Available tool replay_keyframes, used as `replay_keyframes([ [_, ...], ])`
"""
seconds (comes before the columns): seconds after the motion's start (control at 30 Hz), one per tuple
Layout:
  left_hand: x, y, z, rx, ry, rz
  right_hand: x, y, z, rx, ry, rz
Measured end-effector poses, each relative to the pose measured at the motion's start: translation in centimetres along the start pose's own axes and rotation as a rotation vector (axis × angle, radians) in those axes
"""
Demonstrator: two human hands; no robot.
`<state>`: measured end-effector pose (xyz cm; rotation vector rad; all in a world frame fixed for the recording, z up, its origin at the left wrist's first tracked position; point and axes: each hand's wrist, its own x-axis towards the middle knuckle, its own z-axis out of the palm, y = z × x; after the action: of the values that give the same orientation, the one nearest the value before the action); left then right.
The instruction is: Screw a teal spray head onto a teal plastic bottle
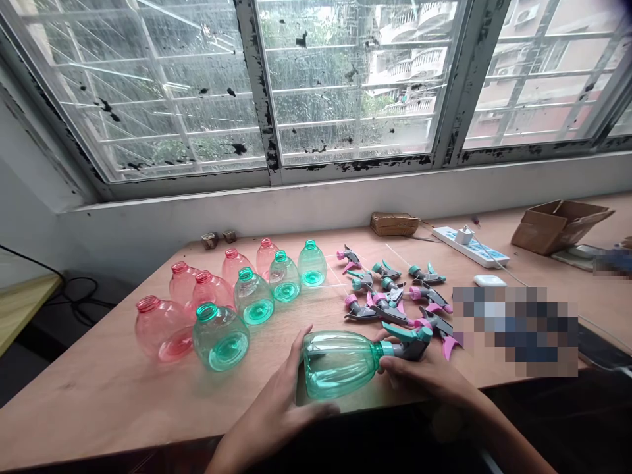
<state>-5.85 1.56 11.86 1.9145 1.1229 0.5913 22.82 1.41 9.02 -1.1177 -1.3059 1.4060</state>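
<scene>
Over the wooden bench, left hand cupping a green plastic spray bottle, right hand gripping its grey trigger sprayer

Green plastic spray bottle held on its side

The clear, ribbed green body lies roughly level above the near part of the surface, base to the left, with a grey-and-teal trigger head seated on its neck at the right. The left hand cups the base end; the right hand wraps the neck just below the trigger head.
</scene>
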Motion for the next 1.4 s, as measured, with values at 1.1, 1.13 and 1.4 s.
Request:
replay_keyframes([
  [1.1, -0.07, 0.08, 0.12, -0.036, 0.023, 0.006, 0.11, 0.62, -0.43, -0.037, -0.006, -0.023],
  [1.13, -0.07, 0.07, 0.11, -0.039, 0.021, 0.005, 0.12, 0.60, -0.42, -0.037, -0.008, -0.020],
  [1.4, -0.04, -0.10, 0.12, -0.036, 0.017, 0.002, 0.36, 0.48, -0.33, 0.003, -0.036, -0.035],
])
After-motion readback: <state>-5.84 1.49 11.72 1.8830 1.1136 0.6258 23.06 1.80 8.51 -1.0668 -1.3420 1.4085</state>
